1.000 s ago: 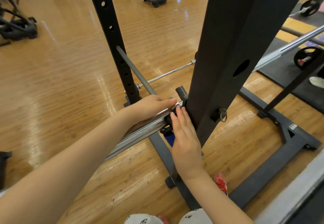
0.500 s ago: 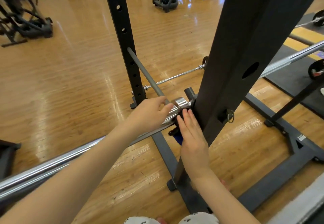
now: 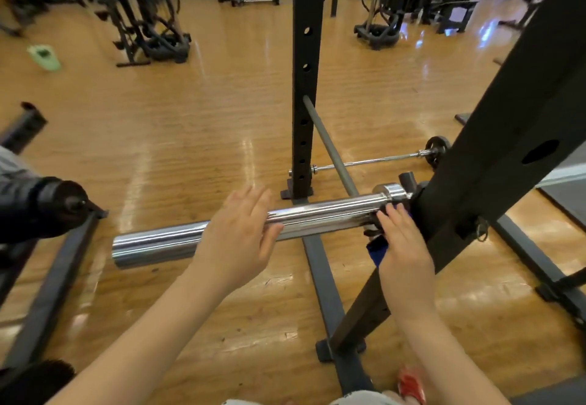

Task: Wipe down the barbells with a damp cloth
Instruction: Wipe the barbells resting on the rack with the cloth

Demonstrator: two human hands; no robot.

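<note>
While the left hand spreads open over the chrome barbell sleeve, the right hand lies flat, fingers straight, at the sleeve's inner end beside the rack upright. The blue cloth peeks from under its palm.

No legible text, labels or numbers anywhere (gym gear unmarked).

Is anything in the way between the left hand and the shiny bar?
Nothing visible. The left hand is right at the chrome barbell sleeve, fingers straight. The blue cloth is farther along, under the right hand.
</note>
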